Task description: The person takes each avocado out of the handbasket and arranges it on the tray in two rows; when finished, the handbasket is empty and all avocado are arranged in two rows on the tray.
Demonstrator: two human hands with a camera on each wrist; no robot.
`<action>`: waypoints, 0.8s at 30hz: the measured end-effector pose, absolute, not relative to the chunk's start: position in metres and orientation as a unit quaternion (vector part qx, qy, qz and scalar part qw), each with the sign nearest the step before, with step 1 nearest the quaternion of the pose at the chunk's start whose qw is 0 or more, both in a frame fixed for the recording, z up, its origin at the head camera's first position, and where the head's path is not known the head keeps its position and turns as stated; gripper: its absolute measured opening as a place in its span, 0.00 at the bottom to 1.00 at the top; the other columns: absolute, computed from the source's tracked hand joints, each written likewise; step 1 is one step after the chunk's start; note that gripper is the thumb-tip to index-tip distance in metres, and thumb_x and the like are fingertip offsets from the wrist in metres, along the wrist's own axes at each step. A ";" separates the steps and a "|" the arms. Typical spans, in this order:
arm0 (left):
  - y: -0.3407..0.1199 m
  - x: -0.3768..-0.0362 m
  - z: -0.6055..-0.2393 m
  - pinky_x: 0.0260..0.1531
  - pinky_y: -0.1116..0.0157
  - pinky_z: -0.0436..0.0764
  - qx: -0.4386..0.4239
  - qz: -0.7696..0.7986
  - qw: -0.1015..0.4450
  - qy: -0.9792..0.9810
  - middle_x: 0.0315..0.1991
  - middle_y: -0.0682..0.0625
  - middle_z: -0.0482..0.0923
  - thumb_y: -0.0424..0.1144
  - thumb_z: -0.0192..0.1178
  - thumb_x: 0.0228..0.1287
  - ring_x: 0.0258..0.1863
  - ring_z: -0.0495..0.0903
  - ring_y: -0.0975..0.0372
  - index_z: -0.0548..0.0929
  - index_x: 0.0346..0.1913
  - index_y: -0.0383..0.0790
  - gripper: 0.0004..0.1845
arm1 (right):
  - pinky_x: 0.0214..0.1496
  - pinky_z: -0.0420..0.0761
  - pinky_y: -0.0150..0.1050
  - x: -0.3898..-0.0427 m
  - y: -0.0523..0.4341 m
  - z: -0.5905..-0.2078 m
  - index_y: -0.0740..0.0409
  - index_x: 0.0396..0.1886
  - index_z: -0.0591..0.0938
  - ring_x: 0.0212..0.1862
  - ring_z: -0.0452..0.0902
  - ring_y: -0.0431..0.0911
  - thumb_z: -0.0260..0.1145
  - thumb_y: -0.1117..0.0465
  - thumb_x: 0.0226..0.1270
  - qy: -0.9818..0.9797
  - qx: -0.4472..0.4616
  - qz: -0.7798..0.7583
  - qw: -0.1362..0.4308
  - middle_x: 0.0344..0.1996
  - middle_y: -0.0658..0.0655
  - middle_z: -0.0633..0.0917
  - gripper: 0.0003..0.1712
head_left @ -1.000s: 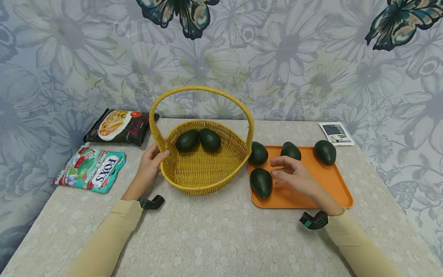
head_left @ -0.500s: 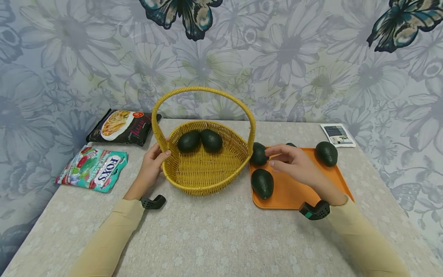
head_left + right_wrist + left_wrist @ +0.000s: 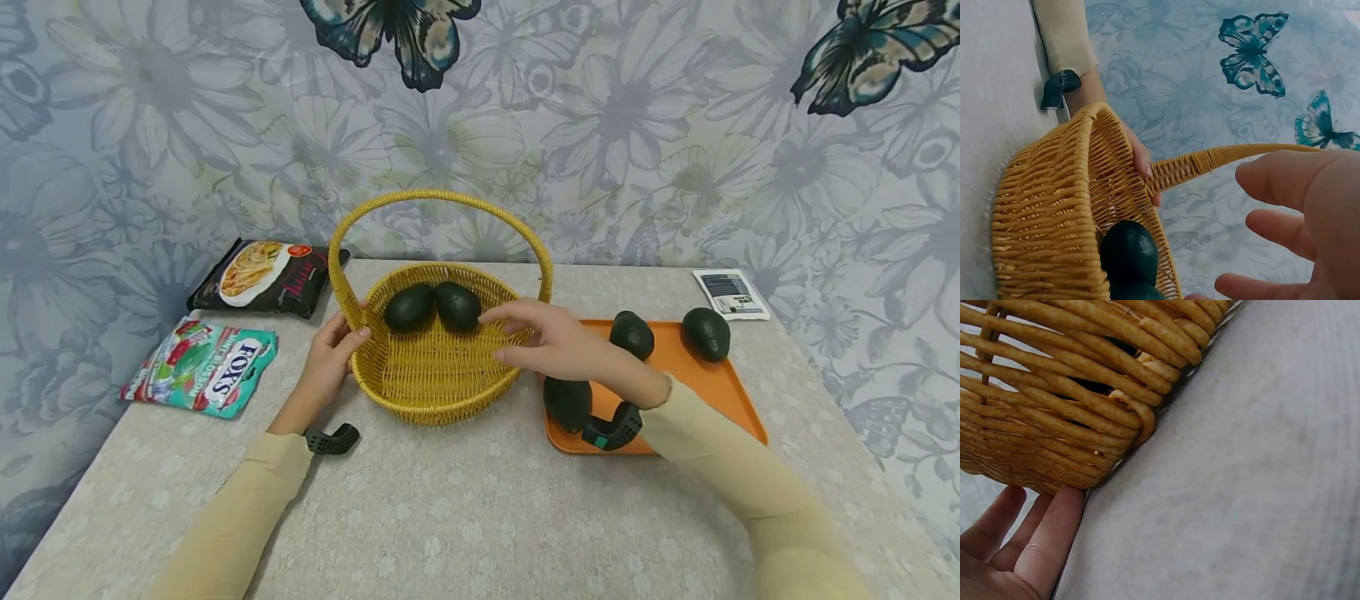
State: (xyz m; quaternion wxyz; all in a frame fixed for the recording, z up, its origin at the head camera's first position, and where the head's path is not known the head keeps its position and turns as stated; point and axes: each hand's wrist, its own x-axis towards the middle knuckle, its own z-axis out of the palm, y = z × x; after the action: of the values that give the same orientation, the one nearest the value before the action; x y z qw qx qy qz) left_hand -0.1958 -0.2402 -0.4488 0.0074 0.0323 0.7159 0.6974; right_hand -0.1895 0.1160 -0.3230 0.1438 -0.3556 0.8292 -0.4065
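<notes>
A yellow wicker basket (image 3: 420, 379) with a tall arched handle stands mid-table, with two dark green avocados (image 3: 409, 307) side by side in its back part. My left hand (image 3: 327, 350) grips its left rim near the handle's foot, thumb over the edge. In the left wrist view, fingers (image 3: 1054, 531) press against the outer weave. Over the basket's right side reaches my right hand (image 3: 551, 335), fingers loosely extended, fingertips close to the right-hand avocado (image 3: 457, 306). The right wrist view shows nothing between its spread thumb and fingers (image 3: 1282, 231).
On the right, an orange tray (image 3: 697, 400) holds several avocados (image 3: 705, 334), partly hidden by my right hand and wrist. A black food packet (image 3: 270, 277) and a teal FOX'S candy bag (image 3: 206, 367) lie left. A white packet (image 3: 731, 294) lies back right, before the wall.
My right hand has moved left from above the tray to over the basket's right side. My left hand keeps its grip on the basket, which stays in place.
</notes>
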 end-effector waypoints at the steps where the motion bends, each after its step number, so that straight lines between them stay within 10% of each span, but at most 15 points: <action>1: -0.240 -0.195 -0.449 0.36 0.73 0.85 0.032 0.697 0.008 0.716 0.71 0.35 0.65 0.43 0.53 0.79 0.48 0.81 0.70 0.61 0.79 0.43 0.31 | 0.57 0.84 0.49 -0.193 0.110 -0.323 0.51 0.69 0.77 0.66 0.76 0.54 0.68 0.58 0.72 0.832 -0.358 -0.397 0.146 0.68 0.55 0.77 0.27; 24: -0.241 -0.195 -0.451 0.33 0.73 0.85 0.036 0.697 -0.002 0.716 0.66 0.41 0.68 0.42 0.53 0.79 0.45 0.81 0.72 0.62 0.79 0.44 0.30 | 0.64 0.77 0.48 -0.261 0.029 -0.334 0.49 0.76 0.70 0.67 0.74 0.55 0.65 0.52 0.74 0.903 -0.298 -0.254 0.178 0.72 0.59 0.72 0.33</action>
State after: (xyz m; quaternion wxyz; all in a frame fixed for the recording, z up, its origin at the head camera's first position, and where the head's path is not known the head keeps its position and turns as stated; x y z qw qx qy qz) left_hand -0.1952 -0.2415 -0.4506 -0.0019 0.0359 0.7162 0.6970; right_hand -0.2612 0.0291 -0.3345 0.1779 -0.2983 0.9028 -0.2537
